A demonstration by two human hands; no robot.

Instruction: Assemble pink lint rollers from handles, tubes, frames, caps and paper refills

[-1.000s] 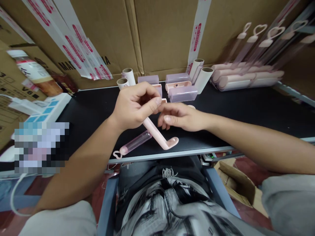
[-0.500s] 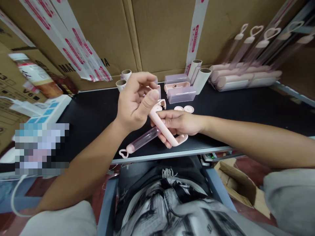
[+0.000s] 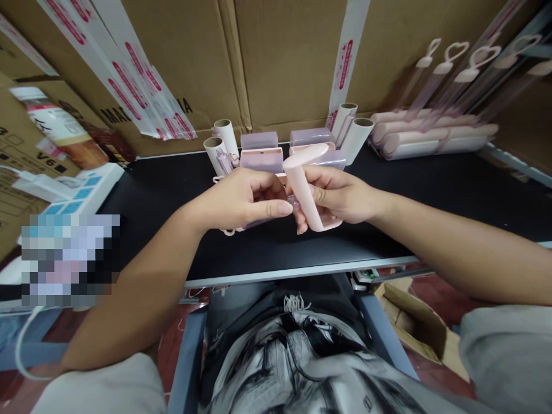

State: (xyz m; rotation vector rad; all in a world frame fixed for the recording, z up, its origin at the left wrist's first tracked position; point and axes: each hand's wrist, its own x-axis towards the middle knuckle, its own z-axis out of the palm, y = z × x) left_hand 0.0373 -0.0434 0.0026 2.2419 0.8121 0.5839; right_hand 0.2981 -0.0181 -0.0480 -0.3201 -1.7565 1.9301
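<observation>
A pale pink C-shaped plastic piece (image 3: 307,198) stands tilted in my right hand (image 3: 340,192), whose fingers are wrapped around it. My left hand (image 3: 252,198) is closed just to its left, on a clear tube (image 3: 294,202) that shows at the fingertips. Most of the tube is hidden under that hand; a pink heart-shaped loop (image 3: 228,232) peeks out below it. Behind the hands lie clear lilac covers (image 3: 261,141) and long pink shells (image 3: 313,150).
White cardboard tubes (image 3: 360,138) stand at the back of the black table (image 3: 431,195). On the right are pink cylinders (image 3: 435,144) and heart-looped clear tubes (image 3: 444,68). A power strip (image 3: 81,192) and a bottle (image 3: 64,129) are at left, cardboard (image 3: 284,69) behind.
My left hand has come down and closed on the clear tube by the right hand. My right hand has lifted away from the table's front edge and turned the pink piece more upright.
</observation>
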